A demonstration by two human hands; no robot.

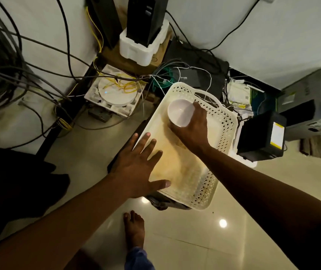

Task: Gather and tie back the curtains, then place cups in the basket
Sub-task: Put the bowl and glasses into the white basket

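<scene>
I see my right hand (191, 131) with fingers and thumb curled round a smooth white cup (180, 112), held tipped on its side over the far half of the basket (225, 121). My left hand (138, 168) lies flat, fingers straight and spread, over the near left rim. The basket is cream plastic, rectangular, with perforated lattice walls.

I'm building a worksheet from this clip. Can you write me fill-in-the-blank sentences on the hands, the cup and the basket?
1. The right hand holds a white ____.
2. The cup is held over the cream ____.
3. The left hand has its fingers ____ at the basket's near edge.

Missing words: cup; basket; spread
</scene>
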